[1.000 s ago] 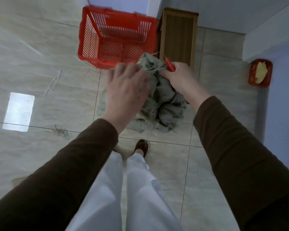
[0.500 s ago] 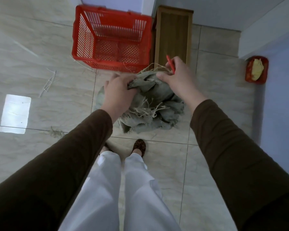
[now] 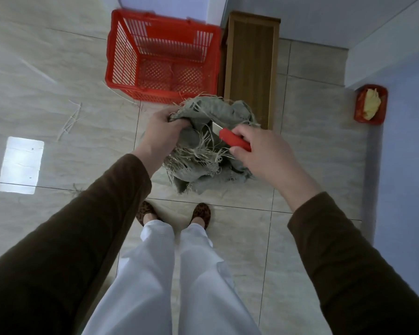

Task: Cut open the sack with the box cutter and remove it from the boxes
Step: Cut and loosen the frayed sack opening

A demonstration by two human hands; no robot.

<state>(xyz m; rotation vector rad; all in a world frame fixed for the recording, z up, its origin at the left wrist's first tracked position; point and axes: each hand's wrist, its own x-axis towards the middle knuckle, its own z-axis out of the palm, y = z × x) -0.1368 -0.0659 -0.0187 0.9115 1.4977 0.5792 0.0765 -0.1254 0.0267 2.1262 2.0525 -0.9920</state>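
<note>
My left hand (image 3: 159,135) grips the sack (image 3: 205,141); my right hand (image 3: 264,153) holds the box cutter (image 3: 234,140), whose blade could slip toward my left fingers (image 3: 177,123).

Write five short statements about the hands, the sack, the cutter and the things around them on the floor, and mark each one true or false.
1. The left hand grips the frayed sack. True.
2. The right hand holds a blue box cutter. False: the box cutter has a red handle.
3. The red basket is full of boxes. False: its mesh bottom shows bare.
4. A wooden stand is right beside the basket. True.
5. The cutter's blade points away from the sack. False: it points up and left, into the sack's folds.
</note>
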